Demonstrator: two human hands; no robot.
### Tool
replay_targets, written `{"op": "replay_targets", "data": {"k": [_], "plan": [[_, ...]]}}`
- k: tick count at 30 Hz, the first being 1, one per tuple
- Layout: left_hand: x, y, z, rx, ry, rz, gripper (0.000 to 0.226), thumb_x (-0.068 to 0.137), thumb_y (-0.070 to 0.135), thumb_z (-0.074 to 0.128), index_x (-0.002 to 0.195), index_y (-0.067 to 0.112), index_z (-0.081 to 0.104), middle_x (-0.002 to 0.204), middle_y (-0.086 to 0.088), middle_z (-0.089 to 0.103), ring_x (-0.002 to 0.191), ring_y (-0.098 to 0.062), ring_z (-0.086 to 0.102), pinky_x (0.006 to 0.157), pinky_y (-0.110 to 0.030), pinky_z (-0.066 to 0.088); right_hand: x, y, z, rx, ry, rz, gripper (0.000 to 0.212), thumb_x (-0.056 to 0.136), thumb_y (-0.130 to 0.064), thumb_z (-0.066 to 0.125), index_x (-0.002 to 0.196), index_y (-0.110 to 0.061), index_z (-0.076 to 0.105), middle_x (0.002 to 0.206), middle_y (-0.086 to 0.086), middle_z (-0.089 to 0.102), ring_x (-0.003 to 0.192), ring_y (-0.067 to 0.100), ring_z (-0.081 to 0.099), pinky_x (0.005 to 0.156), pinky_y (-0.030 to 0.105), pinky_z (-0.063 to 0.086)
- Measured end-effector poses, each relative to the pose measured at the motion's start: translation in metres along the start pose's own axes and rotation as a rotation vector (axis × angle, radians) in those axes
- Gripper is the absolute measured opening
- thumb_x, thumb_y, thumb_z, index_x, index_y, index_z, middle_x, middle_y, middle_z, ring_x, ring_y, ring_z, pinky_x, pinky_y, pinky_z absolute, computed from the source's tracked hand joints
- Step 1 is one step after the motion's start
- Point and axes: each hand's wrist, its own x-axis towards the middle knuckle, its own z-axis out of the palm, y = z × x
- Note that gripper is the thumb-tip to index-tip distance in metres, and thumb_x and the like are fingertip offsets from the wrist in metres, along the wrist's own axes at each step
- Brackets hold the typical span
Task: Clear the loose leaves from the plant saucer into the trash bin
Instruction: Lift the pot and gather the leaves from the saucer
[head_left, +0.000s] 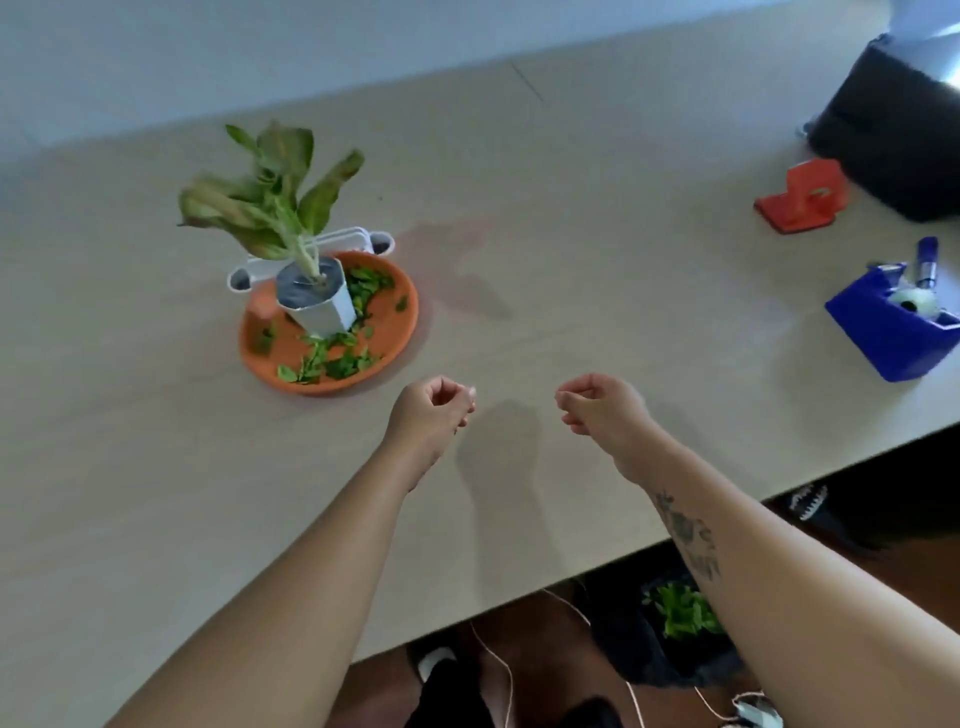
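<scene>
Both hands' curled fingers (460, 397) empty, loose leaves (332, 358) in saucer (405, 322) beyond-left

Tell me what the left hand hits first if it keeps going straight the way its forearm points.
Probably nothing: the left hand points up and right across bare table, passing right of the saucer. The way looks free to the far edge, though depth is hard to judge.

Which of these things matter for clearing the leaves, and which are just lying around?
For the job: loose leaves, orange saucer, bin under the table with leaves in it, both hands: left, right.

Lying about: red holder, blue tape dispenser, black box.
</scene>
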Motion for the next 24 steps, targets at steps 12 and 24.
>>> {"op": "replay_targets", "data": {"k": [12, 24], "plan": [[0.075, -0.061, -0.168, 0.05, 0.14, -0.019, 0.009, 0.083, 0.03, 0.064, 0.079, 0.022, 0.066, 0.08, 0.001, 0.069, 0.077, -0.016, 0.064, 0.069, -0.029, 0.05, 0.043, -0.088, 0.195, -0.415, -0.115, -0.284, 0.006, 0.083, -0.019, 0.061, 0.086, -0.015, 0.066, 0.074, -0.01, 0.06, 0.07, 0.009, 0.054, 0.059, 0.022, 0.04], [0.144, -0.05, -0.208, 0.21, 0.27, 0.172, 0.1, 0.067, 0.04, 0.083, 0.146, 0.024, 0.023, 0.147, 0.007, 0.032, 0.132, -0.007, 0.034, 0.101, -0.022, 0.034, 0.109, -0.106, 0.243, -0.79, -0.204, -0.481, 0.041, 0.083, -0.022, 0.063, 0.124, -0.021, 0.058, 0.124, 0.002, 0.052, 0.115, 0.022, 0.048, 0.087, 0.04, 0.048]]}}
